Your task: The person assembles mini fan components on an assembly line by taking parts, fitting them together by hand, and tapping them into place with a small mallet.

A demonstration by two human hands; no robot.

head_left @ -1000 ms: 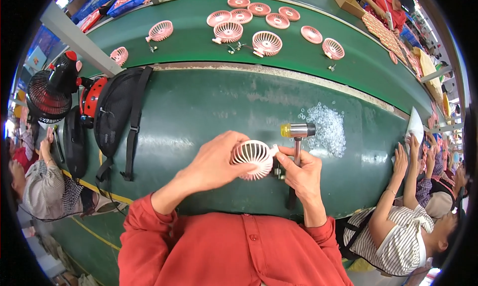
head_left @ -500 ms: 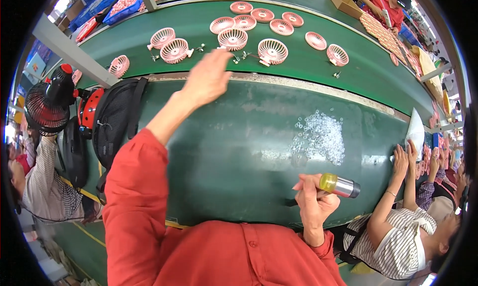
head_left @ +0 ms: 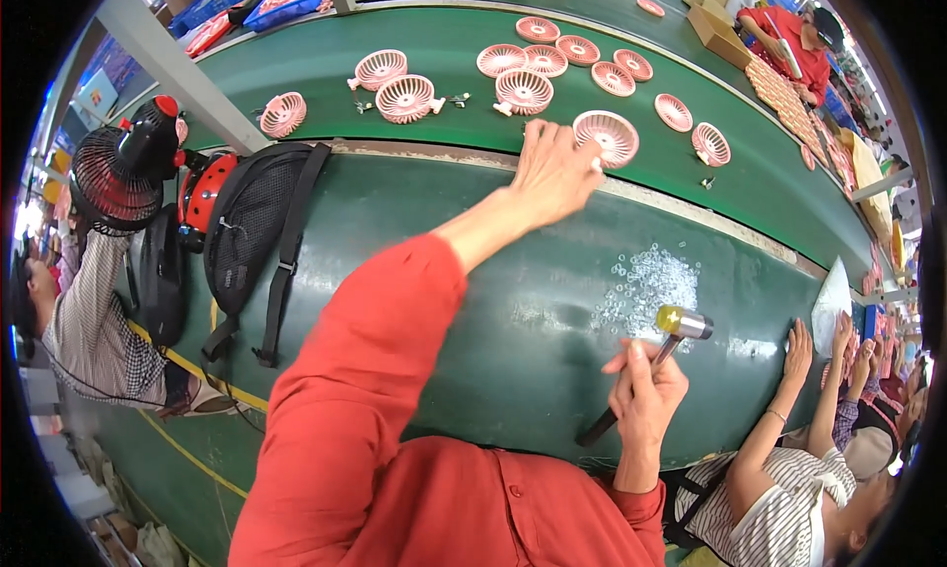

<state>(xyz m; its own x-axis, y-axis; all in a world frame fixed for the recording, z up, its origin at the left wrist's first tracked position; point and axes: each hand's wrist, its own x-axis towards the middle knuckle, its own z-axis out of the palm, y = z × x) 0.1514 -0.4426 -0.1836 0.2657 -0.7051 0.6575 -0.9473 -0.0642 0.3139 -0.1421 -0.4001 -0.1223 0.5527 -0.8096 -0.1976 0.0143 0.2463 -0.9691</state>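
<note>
Since left hand [head_left: 556, 172] has moved rightward, pink fan housing [head_left: 609, 137] seemingly becomes workpiece: fingers curled, hold unclear; right hand [head_left: 646, 389] encloses yellow-faced mallet [head_left: 685, 323].

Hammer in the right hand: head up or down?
Head up: the hammer slants in the right hand, its yellow-and-metal head above the fist, black handle end below.

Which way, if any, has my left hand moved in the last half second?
Yes: your left hand has moved to the right, ending up farther from the black bag.
</note>
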